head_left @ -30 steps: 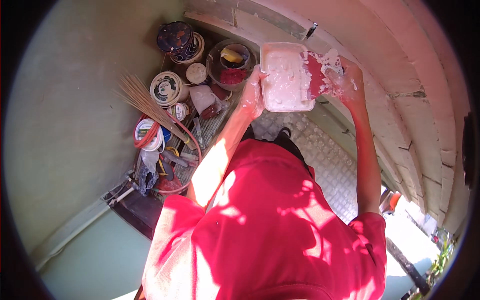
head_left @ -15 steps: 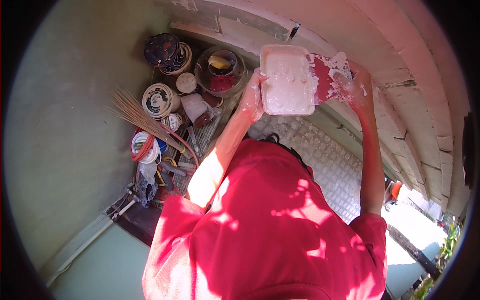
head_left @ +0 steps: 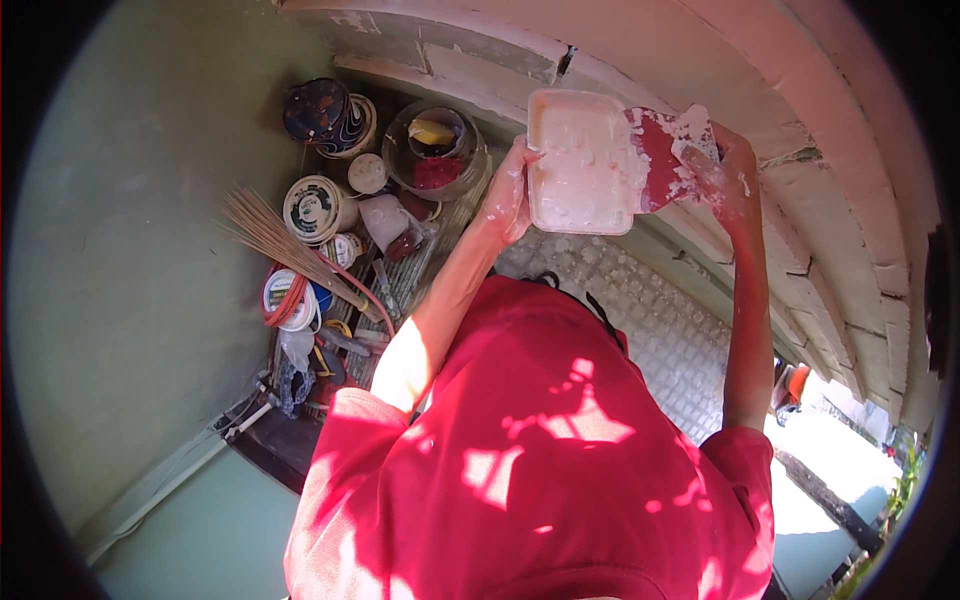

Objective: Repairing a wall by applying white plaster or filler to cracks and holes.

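My left hand [head_left: 507, 195] is closed on the left side of a rectangular tub [head_left: 537, 218] full of wet white paste [head_left: 580, 150]. The paste looks smooth and thick, with ridges toward the right. My right hand [head_left: 735, 180] grips a red putty spreader [head_left: 658, 178] smeared with white paste. Its blade lies against the tub's right rim. Another paste-caked flat piece [head_left: 697, 135] shows by the right fingers; whether it is a separate tool I cannot tell. White paste also clings to my fingers.
At the left stand paint buckets [head_left: 318, 212], a clear basin [head_left: 395, 150] with a yellow sponge [head_left: 430, 132], and a stick broom [head_left: 275, 235] on a slatted surface. A green wall [head_left: 150, 250] rises at the left, with pinkish ledges [head_left: 800, 90] at the upper right.
The tub and both hands have shifted slightly right in the picture, while the items at left have slid slightly left. The spreader stays at the tub's right rim.
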Motion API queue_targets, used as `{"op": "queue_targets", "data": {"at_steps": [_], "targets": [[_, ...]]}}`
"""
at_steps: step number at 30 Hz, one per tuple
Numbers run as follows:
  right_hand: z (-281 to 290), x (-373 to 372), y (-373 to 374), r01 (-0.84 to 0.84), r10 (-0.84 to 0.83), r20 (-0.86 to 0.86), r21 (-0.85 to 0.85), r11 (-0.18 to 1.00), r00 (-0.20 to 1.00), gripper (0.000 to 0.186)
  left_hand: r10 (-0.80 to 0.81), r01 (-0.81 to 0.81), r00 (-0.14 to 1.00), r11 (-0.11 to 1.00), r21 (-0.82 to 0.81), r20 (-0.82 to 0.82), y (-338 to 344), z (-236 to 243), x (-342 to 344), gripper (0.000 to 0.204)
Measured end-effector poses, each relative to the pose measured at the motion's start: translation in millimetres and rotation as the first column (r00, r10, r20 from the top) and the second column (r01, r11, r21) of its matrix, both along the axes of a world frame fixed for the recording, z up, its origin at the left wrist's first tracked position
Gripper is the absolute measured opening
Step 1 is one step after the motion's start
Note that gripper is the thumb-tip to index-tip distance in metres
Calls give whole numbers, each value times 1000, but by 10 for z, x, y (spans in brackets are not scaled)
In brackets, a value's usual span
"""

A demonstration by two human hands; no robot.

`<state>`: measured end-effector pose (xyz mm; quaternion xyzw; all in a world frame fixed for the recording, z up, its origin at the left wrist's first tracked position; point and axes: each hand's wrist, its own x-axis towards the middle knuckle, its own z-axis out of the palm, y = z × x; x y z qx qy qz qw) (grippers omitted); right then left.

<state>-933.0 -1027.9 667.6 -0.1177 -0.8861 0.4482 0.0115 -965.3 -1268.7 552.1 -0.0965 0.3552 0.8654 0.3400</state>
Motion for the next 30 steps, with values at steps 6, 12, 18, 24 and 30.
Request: {"op": "queue_targets", "data": {"at_steps": [6, 12, 18, 24, 30], "targets": [[72, 17, 182, 24, -25, -74, -15, 1000, 997, 26, -13, 13, 1000, 1000, -8, -10, 88, 36, 7, 41], [191, -35, 172, 2, -8, -51, -119, 993, 999, 28, -38, 39, 999, 999, -36, 17, 209, 148, 34, 46], [352, 35, 64, -406, 449, -374, 193, 894, 812, 25, -46, 48, 997, 999, -24, 54, 199, 78, -33, 46], [-13, 275, 297, -431, 822, -173, 783, 449, 542, 44, -119, 119, 992, 993, -6, 46, 189, 40, -141, 52], [-136, 422, 589, -494, 834, -196, 727, 477, 517, 50, -118, 121, 992, 991, -59, 53, 174, 86, -174, 52]]}}
